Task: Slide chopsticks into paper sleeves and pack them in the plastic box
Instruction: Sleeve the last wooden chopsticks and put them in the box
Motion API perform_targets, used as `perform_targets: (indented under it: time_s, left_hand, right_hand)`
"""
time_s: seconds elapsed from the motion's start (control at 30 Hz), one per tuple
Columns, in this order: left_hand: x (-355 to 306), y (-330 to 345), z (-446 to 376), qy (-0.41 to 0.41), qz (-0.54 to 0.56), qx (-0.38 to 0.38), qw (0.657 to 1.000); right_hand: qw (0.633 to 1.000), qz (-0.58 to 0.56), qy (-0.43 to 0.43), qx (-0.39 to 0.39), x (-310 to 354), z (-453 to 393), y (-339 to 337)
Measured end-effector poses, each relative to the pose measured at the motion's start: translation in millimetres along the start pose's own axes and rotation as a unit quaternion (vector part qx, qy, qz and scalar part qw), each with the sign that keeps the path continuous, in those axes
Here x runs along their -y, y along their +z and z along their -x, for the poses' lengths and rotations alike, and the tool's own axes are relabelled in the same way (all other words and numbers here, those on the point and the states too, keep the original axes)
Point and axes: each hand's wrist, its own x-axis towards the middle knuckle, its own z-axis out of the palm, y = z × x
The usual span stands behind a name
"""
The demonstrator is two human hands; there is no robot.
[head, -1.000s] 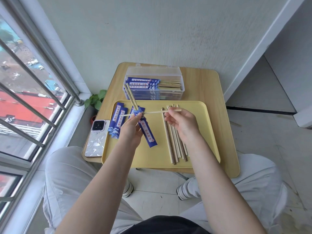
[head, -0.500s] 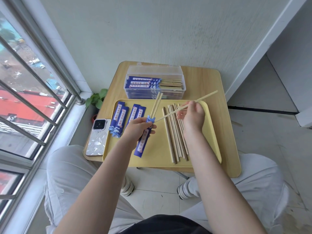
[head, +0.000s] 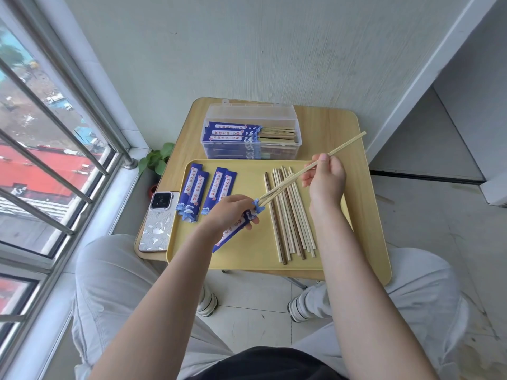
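From the head camera, the left hand (head: 227, 212) curls its fingers (head: 248, 226) round a blue paper sleeve (head: 233, 231), holding it tilted just above the yellow tray (head: 247, 259), its open mouth toward the upper right. The right hand (head: 326, 182) pinches a pair of chopsticks (head: 310, 167) between thumb and fingertips; the pair slants from upper right down to the left, and its lower tips sit at the sleeve's mouth. How far they are inside cannot be told.

On the tray, a row of loose chopsticks (head: 290, 220) lies lengthwise just right of the left hand, under the held pair. 4 empty sleeves (head: 203, 190) lie on the tray's left part.

Behind the tray stands the clear plastic box (head: 252, 149), lid raised, with sleeved chopsticks (head: 236, 133) stacked inside, wooden ends toward the right.

A phone (head: 157, 220) lies face down on the wooden table (head: 329, 124), just left of the tray. A green plant (head: 156, 160) shows beside the table's left edge, near the window.
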Motion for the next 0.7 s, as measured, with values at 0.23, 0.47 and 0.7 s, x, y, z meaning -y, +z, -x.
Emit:
perform_targets:
  time_s: [0.23, 0.47, 0.7]
  left_hand:
    - [-6, 6, 3, 0.003, -0.001, -0.011, 1.0]
    - [-4, 7, 4, 0.008, -0.027, -0.033, 0.999]
    - [-2, 5, 2, -0.038, 0.089, -0.107, 0.99]
  right_hand:
    - [0.996, 0.083, -0.012, 0.024, -10, -2, 0]
    - [0.997, 0.079, -0.018, 0.007, -11, -4, -3]
    - [0.996, 0.089, 0.005, 0.027, -16, -8, -4]
